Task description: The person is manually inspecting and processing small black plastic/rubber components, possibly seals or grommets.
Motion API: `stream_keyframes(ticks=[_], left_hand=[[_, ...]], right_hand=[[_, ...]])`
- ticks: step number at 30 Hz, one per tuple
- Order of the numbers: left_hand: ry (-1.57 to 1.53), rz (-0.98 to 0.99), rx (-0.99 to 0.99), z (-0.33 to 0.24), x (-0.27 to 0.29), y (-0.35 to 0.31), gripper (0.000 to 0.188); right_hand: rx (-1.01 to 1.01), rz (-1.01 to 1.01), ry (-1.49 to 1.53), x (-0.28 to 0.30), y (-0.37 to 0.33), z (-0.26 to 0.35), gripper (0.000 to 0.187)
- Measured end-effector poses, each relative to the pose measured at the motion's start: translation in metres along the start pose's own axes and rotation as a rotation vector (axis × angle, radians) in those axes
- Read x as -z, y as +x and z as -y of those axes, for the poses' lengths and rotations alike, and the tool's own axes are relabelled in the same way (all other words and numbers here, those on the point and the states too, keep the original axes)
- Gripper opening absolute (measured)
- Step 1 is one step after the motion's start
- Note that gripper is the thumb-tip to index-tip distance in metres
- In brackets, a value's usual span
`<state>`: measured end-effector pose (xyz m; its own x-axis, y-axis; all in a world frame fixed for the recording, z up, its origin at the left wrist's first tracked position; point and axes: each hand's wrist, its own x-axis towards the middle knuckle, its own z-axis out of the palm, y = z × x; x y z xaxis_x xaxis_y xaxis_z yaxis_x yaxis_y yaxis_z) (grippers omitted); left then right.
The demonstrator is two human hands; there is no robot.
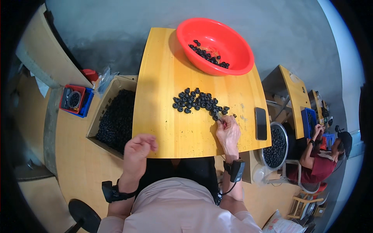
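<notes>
Black parts [197, 105] lay in a pile on the middle of the counter [171, 136]. Beyond, a red bowl [235, 40] contained some more. The box [125, 82] at left and the basin [286, 141] at right contained many. The right hand [228, 132] had a narrow grip, holding a thin tool [220, 116] at the pile. The left hand [140, 149], at the near left edge, was half curled; whether it held something, I could not tell.

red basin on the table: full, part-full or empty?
Part-full: small black pieces lie across the bottom of the red basin, with much of its inner wall bare.
</notes>
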<state>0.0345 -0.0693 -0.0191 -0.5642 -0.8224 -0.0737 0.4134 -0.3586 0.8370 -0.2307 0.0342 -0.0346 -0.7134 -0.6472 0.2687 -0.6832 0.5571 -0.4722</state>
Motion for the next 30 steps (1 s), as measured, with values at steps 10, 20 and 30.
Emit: stream_keyframes(ticks=[10, 20, 30], left_hand=[[-0.063, 0.240, 0.256, 0.026, -0.036, -0.018, 0.024], [0.055, 0.347, 0.330, 0.026, -0.052, -0.008, 0.020], [-0.229, 0.414, 0.405, 0.029, -0.069, -0.014, 0.014]], right_hand=[[-0.004, 0.000, 0.002, -0.002, 0.001, 0.009, 0.024], [0.119, 0.417, 0.805, 0.058, -0.037, 0.048, 0.022], [0.342, 0.532, 1.042, 0.066, -0.064, 0.058, 0.023]])
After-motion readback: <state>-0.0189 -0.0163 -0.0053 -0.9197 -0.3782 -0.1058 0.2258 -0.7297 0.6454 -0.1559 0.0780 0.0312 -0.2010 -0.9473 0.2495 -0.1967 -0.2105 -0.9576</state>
